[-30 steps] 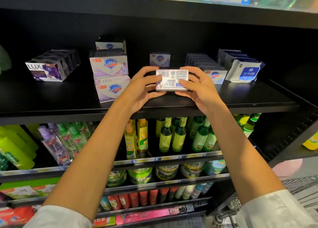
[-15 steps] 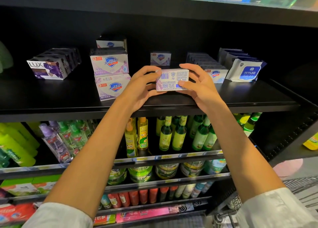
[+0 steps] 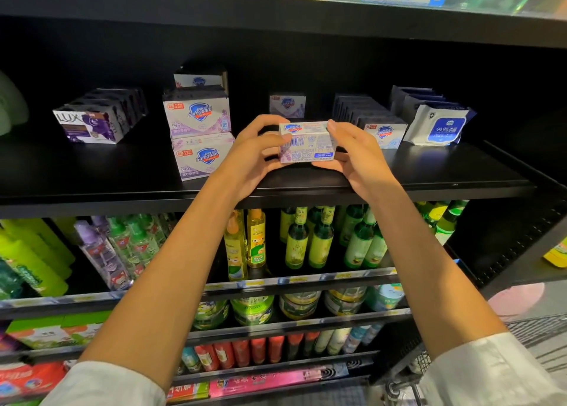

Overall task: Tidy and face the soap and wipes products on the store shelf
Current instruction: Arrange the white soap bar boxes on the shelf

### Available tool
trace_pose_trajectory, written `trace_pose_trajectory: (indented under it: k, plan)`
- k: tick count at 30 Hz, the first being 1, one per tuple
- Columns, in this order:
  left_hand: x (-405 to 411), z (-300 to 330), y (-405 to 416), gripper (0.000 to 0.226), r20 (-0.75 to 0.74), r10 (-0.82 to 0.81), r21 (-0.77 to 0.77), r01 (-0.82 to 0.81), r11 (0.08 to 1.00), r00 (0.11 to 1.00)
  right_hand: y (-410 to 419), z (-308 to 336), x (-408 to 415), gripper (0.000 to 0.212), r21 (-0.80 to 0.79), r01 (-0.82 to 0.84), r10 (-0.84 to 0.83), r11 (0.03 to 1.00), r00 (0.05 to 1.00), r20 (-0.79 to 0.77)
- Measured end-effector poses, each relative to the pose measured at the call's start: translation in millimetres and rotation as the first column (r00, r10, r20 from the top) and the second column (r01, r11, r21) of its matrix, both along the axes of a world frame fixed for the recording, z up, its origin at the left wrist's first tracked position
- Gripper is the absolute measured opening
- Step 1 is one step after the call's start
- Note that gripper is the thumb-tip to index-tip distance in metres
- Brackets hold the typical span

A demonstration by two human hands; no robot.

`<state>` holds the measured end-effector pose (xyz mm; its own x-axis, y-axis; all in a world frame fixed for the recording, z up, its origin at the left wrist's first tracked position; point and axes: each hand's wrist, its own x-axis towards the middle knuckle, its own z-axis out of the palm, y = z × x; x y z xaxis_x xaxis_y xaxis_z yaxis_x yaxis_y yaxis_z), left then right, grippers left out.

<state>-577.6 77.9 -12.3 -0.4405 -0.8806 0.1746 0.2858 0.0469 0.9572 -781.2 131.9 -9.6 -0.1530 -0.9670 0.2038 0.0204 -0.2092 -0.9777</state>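
Safeguard soap box held above shelf, barcode side near.
Pinched at both short ends by left hand and right hand; light, stiff carton, probably crushable.

A black shelf carries a row of Lux soap boxes at left, two stacked Safeguard boxes, and a lone box far back. Toward the right stand a row of Safeguard bars and wipes packs, perhaps several deep.
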Motion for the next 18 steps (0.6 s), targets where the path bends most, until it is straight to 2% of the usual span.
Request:
trace_pose_trajectory:
  k: [10, 18]
  plan:
    - [-0.8, -0.1, 2.5, 0.029, -0.037, 0.004, 0.118, 0.000, 0.993, 0.999, -0.1, -4.8, -4.6, 0.020, -0.047, -0.006, 0.009, 0.999, 0.998, 0.062]
    - [-0.3, -0.9, 1.3, 0.030, -0.076, 0.045, 0.149, -0.033, 0.988, 0.996, -1.7, -5.5, -6.1, 0.027, -0.035, -0.040, 0.041, 0.999, 0.999, 0.035]
